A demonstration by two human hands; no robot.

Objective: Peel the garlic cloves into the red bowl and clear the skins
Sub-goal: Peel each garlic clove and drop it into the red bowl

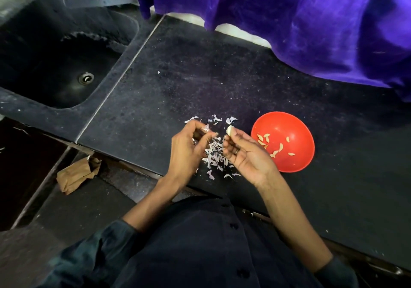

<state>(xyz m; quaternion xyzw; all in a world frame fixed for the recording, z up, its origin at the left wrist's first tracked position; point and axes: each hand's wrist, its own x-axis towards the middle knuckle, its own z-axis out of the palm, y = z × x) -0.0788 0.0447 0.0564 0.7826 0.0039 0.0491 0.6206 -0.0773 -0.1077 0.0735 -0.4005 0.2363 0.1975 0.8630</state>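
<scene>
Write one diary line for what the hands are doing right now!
left hand: pinches papery skin scrap | right hand: pinches pale garlic clove | round red plastic bowl: peeled cloves inside | white skins: piled on black counter

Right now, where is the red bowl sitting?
In the head view, the red bowl sits on the dark counter, just right of the right hand and the skin pile.

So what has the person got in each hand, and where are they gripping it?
The right hand pinches a garlic clove by its lower end, between fingertips and thumb. The left hand pinches a scrap of skin; where exactly cannot be told.
</scene>
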